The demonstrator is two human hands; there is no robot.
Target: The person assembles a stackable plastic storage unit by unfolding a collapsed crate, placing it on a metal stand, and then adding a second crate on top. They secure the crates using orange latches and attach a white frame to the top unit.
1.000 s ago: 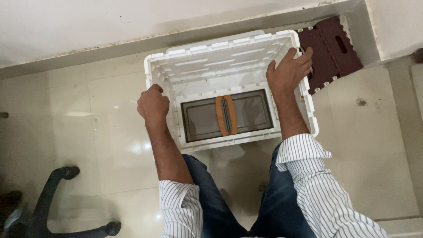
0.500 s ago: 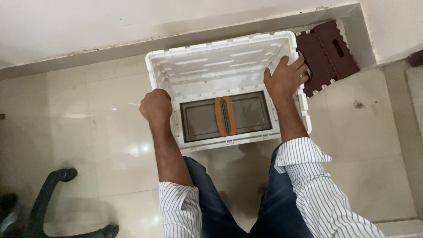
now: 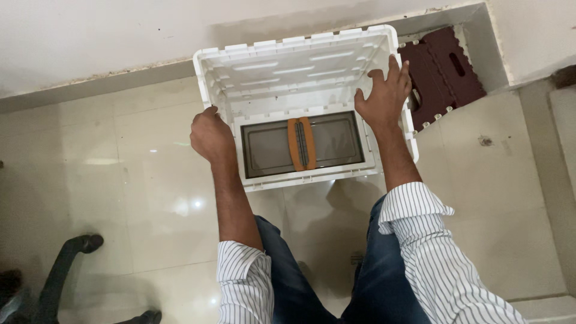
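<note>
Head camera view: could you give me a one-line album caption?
Two bare hands, left hand and right hand, grip opposite sides of a white ribbed plastic crate.

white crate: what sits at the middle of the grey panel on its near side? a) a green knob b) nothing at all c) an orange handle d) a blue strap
c: the white crate, gripped at its sides by the left hand and right hand, has an orange handle standing upright at the middle of its grey panel.
</note>
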